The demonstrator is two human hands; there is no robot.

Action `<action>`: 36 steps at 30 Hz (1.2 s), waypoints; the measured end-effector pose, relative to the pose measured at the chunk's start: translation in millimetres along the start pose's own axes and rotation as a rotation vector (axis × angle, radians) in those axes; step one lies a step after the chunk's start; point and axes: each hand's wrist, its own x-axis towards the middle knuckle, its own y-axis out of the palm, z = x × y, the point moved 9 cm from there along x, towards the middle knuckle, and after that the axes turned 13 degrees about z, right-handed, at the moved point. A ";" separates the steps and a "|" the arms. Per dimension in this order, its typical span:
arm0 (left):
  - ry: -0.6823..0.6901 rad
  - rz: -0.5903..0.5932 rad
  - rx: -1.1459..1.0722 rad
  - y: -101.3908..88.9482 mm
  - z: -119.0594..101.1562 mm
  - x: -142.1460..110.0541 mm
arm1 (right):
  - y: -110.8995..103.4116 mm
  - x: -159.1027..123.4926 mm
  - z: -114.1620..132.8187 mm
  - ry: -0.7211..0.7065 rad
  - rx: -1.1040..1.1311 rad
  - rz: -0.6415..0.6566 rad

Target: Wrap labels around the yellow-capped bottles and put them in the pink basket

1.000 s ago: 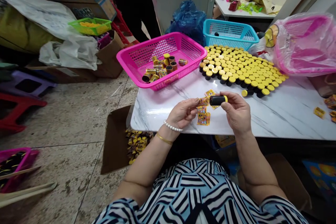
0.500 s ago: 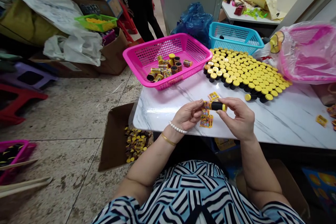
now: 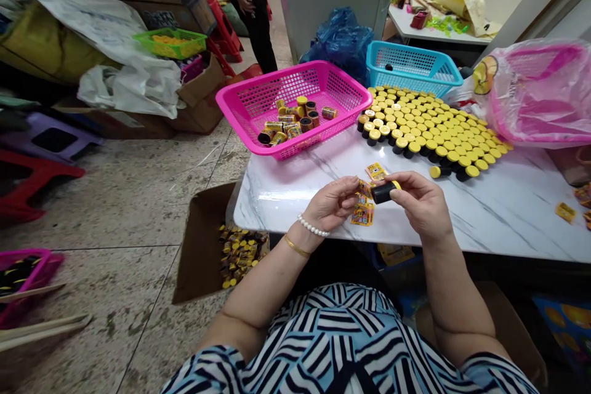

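My right hand [image 3: 422, 204] pinches a small black cylinder with a yellow cap [image 3: 384, 192], tilted over the table's front. Facing it, my left hand [image 3: 333, 203] holds a yellow printed label [image 3: 364, 187] between thumb and finger, close to the cylinder's black end. Whether label and cylinder touch is unclear. Under the hands lie more printed labels [image 3: 362, 215], one of them [image 3: 376, 171] a little farther back. Behind my right hand stand many yellow-capped black cylinders [image 3: 443, 129] in a packed group, with one tipped over [image 3: 440, 171] at its front.
A pink basket [image 3: 295, 149] with labelled cylinders stands on the marble-patterned table [image 3: 286, 197]. Behind are a blue basket [image 3: 415, 77] and a bagged pink basket [image 3: 538, 92]. A cardboard box [image 3: 198, 246] of cylinders sits on the floor at left. Another person [image 3: 252, 6] stands beyond.
The black cylinder, earlier level and in line with the label, now tilts with its black end nearer me. The view has shifted left, and the person behind has come further into sight.
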 end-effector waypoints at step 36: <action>0.020 -0.127 0.100 41.4 -71.5 42.3 | -16.0 51.4 56.7 -0.398 -0.596 -0.333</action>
